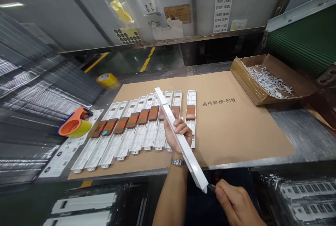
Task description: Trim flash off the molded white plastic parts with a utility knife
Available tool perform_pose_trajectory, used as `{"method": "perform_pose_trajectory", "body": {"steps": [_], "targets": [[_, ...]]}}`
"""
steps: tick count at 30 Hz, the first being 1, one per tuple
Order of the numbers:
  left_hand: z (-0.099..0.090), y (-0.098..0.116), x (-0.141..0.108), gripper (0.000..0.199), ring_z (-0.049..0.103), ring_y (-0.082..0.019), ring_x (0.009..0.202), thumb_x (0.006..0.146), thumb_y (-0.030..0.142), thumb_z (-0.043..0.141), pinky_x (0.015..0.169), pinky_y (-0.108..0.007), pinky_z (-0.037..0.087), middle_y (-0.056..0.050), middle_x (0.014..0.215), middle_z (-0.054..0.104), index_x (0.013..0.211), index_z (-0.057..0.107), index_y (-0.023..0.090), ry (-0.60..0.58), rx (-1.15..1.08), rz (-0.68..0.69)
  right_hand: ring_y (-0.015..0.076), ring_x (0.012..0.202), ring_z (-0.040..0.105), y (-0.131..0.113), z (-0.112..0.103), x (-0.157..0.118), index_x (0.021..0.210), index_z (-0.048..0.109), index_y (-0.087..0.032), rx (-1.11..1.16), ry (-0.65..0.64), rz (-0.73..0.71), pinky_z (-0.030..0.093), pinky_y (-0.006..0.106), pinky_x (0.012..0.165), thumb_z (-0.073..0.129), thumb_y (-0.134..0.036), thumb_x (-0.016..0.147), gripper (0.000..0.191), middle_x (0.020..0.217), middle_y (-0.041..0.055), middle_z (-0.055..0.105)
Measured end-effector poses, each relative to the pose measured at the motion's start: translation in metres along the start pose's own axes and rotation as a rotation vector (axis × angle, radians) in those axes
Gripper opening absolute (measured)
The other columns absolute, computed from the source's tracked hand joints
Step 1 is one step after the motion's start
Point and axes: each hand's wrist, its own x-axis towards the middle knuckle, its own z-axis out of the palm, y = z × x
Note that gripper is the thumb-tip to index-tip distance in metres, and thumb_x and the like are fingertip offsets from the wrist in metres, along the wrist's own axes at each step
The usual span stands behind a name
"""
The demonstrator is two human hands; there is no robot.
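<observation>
A long white plastic strip (181, 140) slants across the middle of the view. My left hand (177, 135), with a metal watch band at the wrist, is wrapped round its middle. At the strip's lower end, my right hand (231, 194) is closed on a small dark-tipped tool (212, 186), whose tip is at the strip's corner. Behind lie several white plastic parts (138, 136) in a row on a cardboard sheet (225, 131), with reddish-brown blocks (133, 120) across them.
An open cardboard box (245, 85) holding white scraps stands at the back right. Yellow tape (106, 79) and an orange tape dispenser (75, 124) are at the left. More white parts (309, 189) lie at the lower right, others (84, 203) at the lower left.
</observation>
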Motion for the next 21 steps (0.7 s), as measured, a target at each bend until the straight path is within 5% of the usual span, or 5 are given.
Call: {"method": "perform_pose_trajectory", "body": {"steps": [21], "targets": [[-0.0061, -0.0047, 0.0013, 0.046, 0.047, 0.001, 0.043, 0.097, 0.046, 0.024, 0.044, -0.008, 0.037, 0.008, 0.06, 0.05, 0.114, 0.055, 0.016, 0.004, 0.035, -0.059, 0.0087, 0.047, 0.035, -0.0009, -0.0012, -0.0027, 0.066, 0.03, -0.023, 0.065, -0.129, 0.069, 0.024, 0.023, 0.048, 0.023, -0.047, 0.098, 0.041, 0.055, -0.0066, 0.034]]}}
